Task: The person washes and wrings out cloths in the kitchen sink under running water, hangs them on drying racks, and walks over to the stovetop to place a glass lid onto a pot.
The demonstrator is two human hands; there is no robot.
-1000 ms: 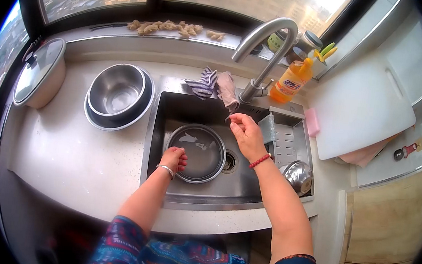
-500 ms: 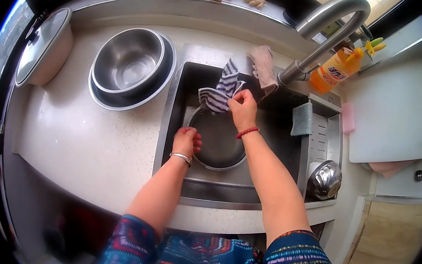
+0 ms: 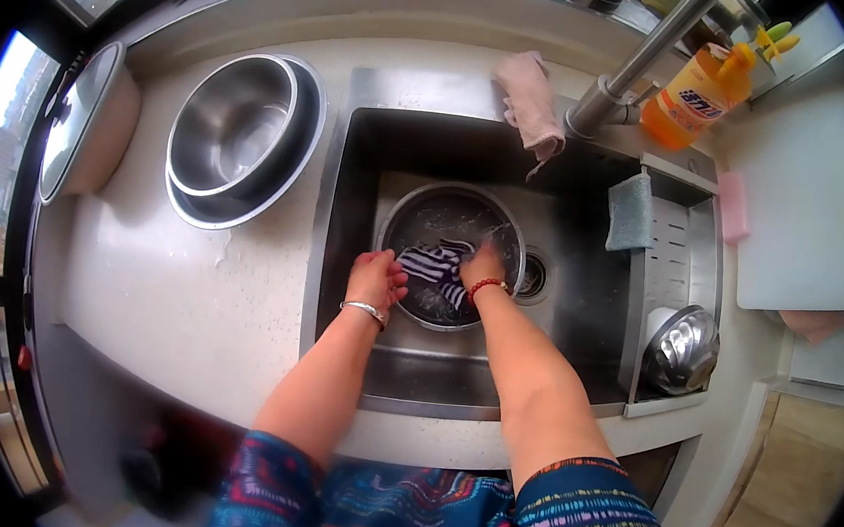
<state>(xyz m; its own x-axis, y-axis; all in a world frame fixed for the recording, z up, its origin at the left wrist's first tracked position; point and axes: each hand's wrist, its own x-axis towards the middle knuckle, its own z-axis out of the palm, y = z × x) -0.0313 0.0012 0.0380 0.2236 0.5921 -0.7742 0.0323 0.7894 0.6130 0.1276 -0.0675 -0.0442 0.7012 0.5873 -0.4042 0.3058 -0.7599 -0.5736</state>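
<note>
Inside the sink (image 3: 577, 327), your striped cloth (image 3: 429, 262) now lies bunched in the round basin (image 3: 458, 186); half a second ago it hung from your right hand (image 3: 483, 265) above the rim, and a second ago it lay at the sink's back edge beside the rag (image 3: 531, 94), which stays there alone. Your right hand has come down into the basin, while your left hand (image 3: 372, 279) keeps to the left rim. The cloth reaches leftward from your right hand, one fold hanging toward the near side, its left end just beside your left fingertips. Your right hand is on the cloth's right side, but its fingers are blurred, so you cannot tell how tightly that grip is closed. Your left grip is loosely curled; whether it pinches the cloth's tip cannot be told.
</note>
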